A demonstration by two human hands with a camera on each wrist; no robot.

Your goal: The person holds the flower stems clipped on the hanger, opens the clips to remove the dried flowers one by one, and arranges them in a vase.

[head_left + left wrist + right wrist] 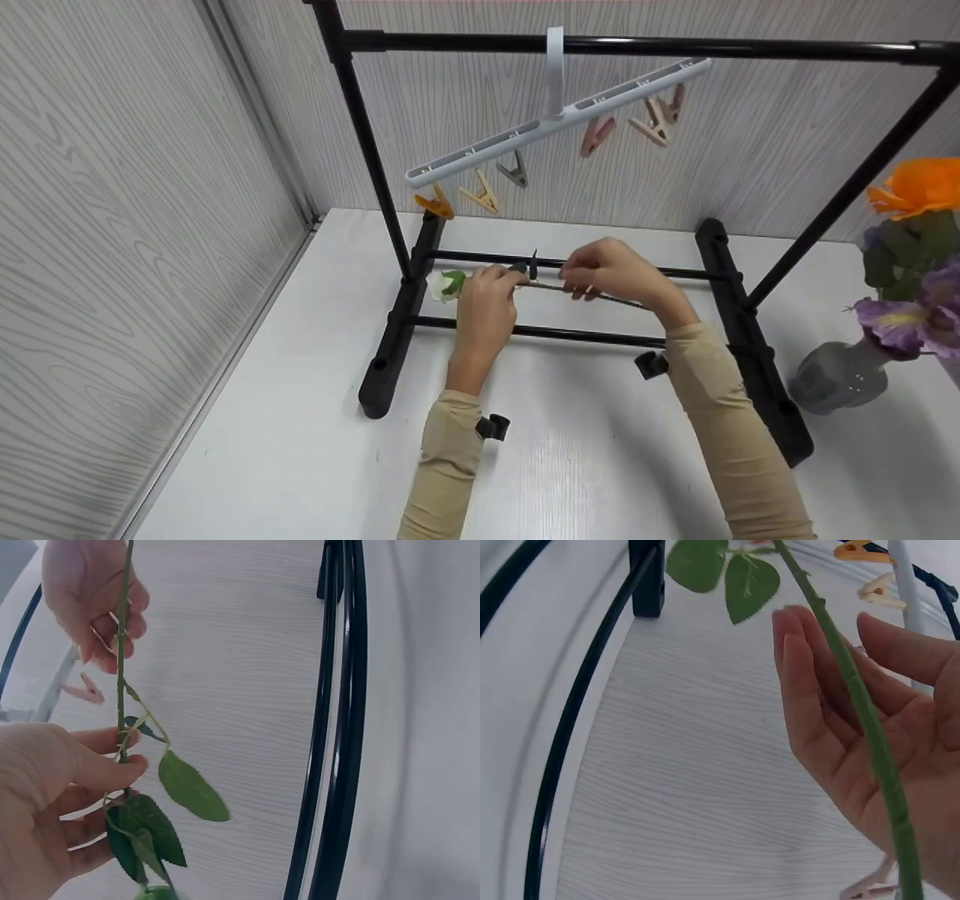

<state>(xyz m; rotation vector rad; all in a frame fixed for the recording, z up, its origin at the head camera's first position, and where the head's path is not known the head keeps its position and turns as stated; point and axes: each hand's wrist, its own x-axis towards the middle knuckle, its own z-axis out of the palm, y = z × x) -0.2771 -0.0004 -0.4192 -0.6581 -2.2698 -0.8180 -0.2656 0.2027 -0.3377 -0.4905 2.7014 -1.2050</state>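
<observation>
A single flower with a white bloom (444,286) and a long green stem (857,690) lies across in front of me, its bloom toward the left. My left hand (486,307) pinches the stem near the leaves (193,787), between thumb and fingers. Farther along the stem is my right hand (619,277). Its fingers are loosely bent and the thumb stands apart from them in the right wrist view. The stem passes in front of that palm without being gripped; whether it touches the skin I cannot tell.
A black rack (465,43) stands around the hands, with low crossbars (577,334). From its top bar hangs a light grey hanger (525,135) with several coloured clips. At right, a grey vase (840,379) holds orange (924,187) and purple flowers (892,321).
</observation>
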